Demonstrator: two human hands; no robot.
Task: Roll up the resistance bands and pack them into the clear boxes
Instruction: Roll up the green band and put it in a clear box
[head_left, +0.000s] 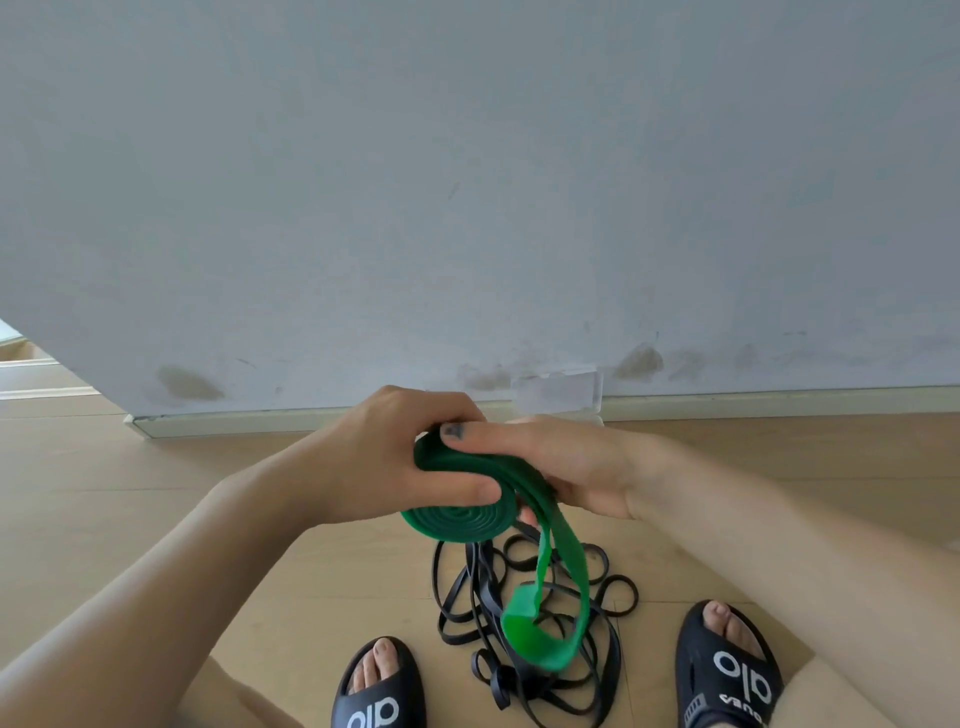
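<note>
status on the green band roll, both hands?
Left hand grips green band coil; right hand feeds it on. Loose tail hangs unrolled. Black bands piled on floor below. Clear box by wall, beyond hands.

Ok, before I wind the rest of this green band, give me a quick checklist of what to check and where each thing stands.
1. Coil held firm: left hand grips the rolled part of the green band, thumb across its face. Ok.
2. Feed controlled: right hand holds the strap where it meets the coil. Ok.
3. Coil layers even: visible rings look flat and aligned. Ok.
4. Tail free: the loose end hangs over the black bands on the floor; whether it is caught, cannot tell.
5. Box ready: a clear box sits by the wall; open or not, cannot tell.
</note>
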